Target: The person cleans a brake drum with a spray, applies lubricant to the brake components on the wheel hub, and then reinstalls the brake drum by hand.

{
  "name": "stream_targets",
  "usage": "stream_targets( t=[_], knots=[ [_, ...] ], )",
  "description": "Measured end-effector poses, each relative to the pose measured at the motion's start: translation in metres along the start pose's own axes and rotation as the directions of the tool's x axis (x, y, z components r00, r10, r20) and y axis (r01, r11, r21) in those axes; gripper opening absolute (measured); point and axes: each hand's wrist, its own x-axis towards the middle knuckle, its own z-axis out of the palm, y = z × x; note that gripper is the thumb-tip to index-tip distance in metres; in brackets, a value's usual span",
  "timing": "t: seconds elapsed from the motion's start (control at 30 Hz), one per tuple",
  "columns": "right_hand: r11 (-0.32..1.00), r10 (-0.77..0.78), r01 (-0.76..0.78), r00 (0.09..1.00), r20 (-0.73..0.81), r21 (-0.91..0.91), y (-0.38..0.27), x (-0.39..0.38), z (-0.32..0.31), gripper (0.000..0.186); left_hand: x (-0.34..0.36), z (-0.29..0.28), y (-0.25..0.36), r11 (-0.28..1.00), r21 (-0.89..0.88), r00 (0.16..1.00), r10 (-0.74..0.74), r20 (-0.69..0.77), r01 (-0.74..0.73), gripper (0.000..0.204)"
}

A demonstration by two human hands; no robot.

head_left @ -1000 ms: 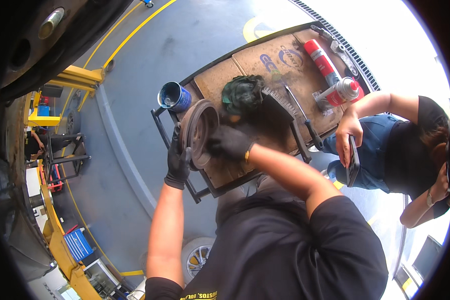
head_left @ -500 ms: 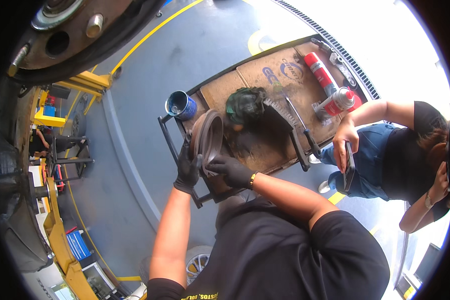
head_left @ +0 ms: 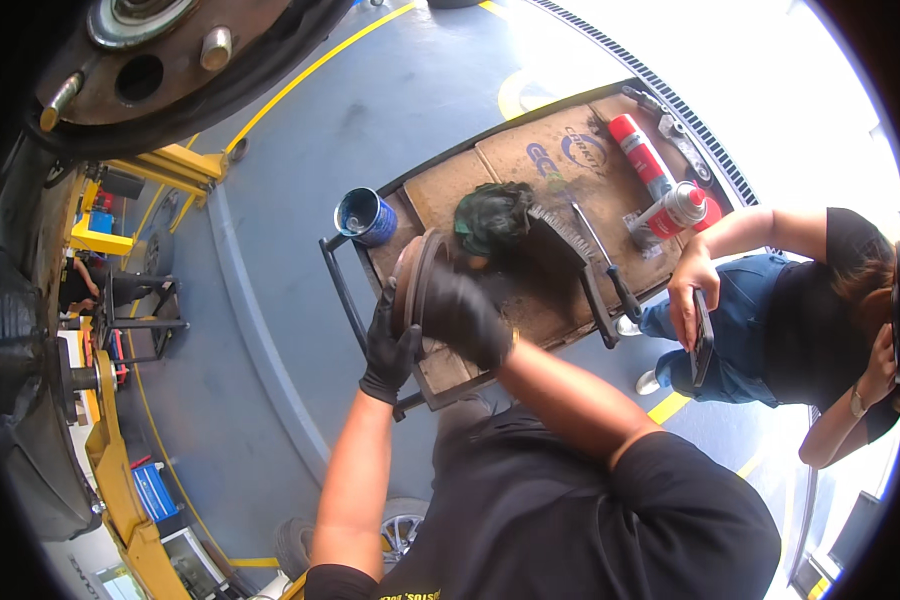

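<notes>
A rusty brake drum [head_left: 426, 285] is held upright on edge over the near left corner of the cart. My left hand [head_left: 390, 348], in a black glove, grips its outer left side, with the thumb at the near rim. My right hand [head_left: 467, 318], also gloved, is at the drum's open inner side. Motion blurs its fingers, and I cannot make out whether they hold anything. Beyond the hands lie a dark green rag [head_left: 492, 215] and a wire brush [head_left: 562, 240]. A screwdriver [head_left: 610, 262] lies to the right of the brush.
Stained cardboard [head_left: 445, 190] covers the cart top. A blue tin [head_left: 367, 217] stands at its left edge; two red spray cans [head_left: 642, 152] are at the right. A person [head_left: 810, 310] holding a phone [head_left: 702, 338] stands close on the right. A wheel hub [head_left: 155, 75] overhangs the upper left.
My right hand has moved up and across the drum's inner face and is now blurred. The drum has turned so that its inside shows less; my left hand still grips it.
</notes>
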Motion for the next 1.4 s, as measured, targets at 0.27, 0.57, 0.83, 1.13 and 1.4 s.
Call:
stream_targets(
  t=[0.27, 0.57, 0.83, 1.13, 1.4],
  knots=[
    [-0.128, -0.002, 0.143, 0.990, -0.144, 0.981, -0.036, -0.044, 0.042, 0.046, -0.002, 0.000, 0.007, 0.996, 0.077, 0.998, 0.048, 0.046, -0.051, 0.074],
    [-0.852, -0.495, -0.443, 0.855, 0.153, -0.278, -0.040, -0.055, -0.004, 0.021, 0.017, -0.001, 0.000, 0.996, -0.084, 1.000, -0.013, 0.026, 0.016, 0.068],
    [-0.924, -0.307, -0.147, 0.836, 0.456, -0.354, 0.031, 0.012, 0.046, 0.021, 0.021, -0.017, -0.015, 0.999, -0.035, 0.999, 0.001, 0.043, 0.000, 0.070],
    [-0.755, -0.194, -0.443, 0.855, 0.480, 0.484, 0.043, -0.097, -0.003, 0.037, 0.012, -0.002, 0.004, 0.940, -0.295, 0.984, -0.177, 0.010, 0.172, 0.092],
    [-0.606, -0.107, -0.474, 0.845, 0.525, 0.639, 0.072, -0.154, 0.002, 0.032, 0.070, 0.027, 0.019, 0.746, 0.572, 0.937, 0.224, 0.268, -0.342, 0.082]
  ],
)
